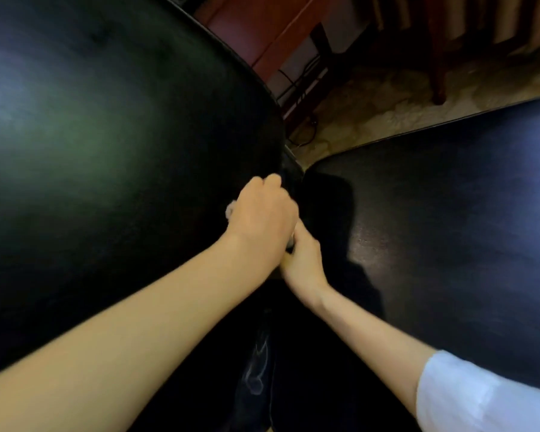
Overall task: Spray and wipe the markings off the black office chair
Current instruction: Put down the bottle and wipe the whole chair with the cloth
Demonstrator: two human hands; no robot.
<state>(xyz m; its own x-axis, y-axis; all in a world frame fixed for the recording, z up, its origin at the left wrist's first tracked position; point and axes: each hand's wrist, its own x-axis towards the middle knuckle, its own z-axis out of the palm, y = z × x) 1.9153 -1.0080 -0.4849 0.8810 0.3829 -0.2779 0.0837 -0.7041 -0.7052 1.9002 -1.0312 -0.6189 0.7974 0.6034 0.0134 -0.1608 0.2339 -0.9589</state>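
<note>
The black office chair fills the view, with its glossy backrest [113, 145] on the left and its seat [449, 219] on the right. My left hand [262, 216] is closed in a fist at the crease between them. Bits of a white cloth [230, 210] stick out at its edges. My right hand [304, 266] lies just below and partly under the left hand, its fingertips hidden. Whether it grips anything is unclear. A whitish smeared marking [258, 369] shows on the dark surface low between my forearms. No spray bottle is visible.
Beyond the chair lies a patterned beige carpet [387, 98], with black cables [303, 132] on it. Reddish-brown wooden furniture [262, 29] and wooden legs [438, 76] stand at the top.
</note>
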